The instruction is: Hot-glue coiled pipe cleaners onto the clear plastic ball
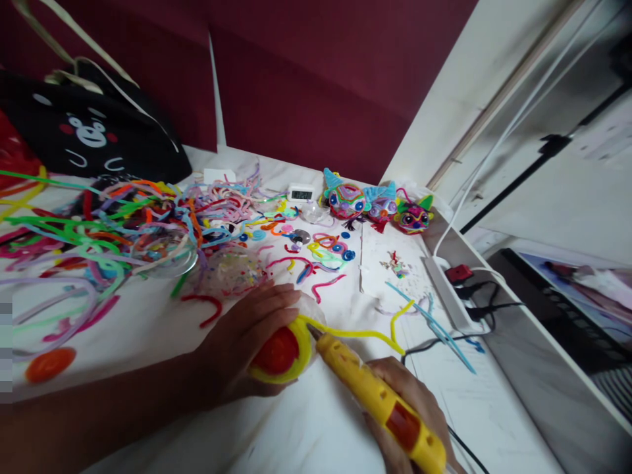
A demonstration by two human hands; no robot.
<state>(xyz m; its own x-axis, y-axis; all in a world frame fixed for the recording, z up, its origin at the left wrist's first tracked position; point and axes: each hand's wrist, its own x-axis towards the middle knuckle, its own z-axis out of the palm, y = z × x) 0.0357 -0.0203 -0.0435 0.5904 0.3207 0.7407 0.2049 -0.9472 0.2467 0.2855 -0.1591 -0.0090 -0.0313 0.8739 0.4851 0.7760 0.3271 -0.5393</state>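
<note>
My left hand (247, 339) is closed around a round piece (276, 352) with a red centre and a fuzzy yellow rim; part of it looks like clear plastic. A yellow pipe cleaner (363, 333) runs along the rim, and its loose end trails to the right over the table. My right hand (412, 401) grips a yellow hot glue gun (370, 385), nozzle pointing up and left. That nozzle is at the rim's right edge; whether it touches, I cannot tell. Blue pipe cleaners (439, 332) lie right of the glue gun.
Tangled colourful pipe cleaners (118, 230) cover the left side. Finished animal-face ornaments (348, 201) and a small digital clock (301, 193) stand at the back. A white power strip (451, 296) with cables lies at right, a black bag (93, 125) at back left, an orange disc (51, 365) near left.
</note>
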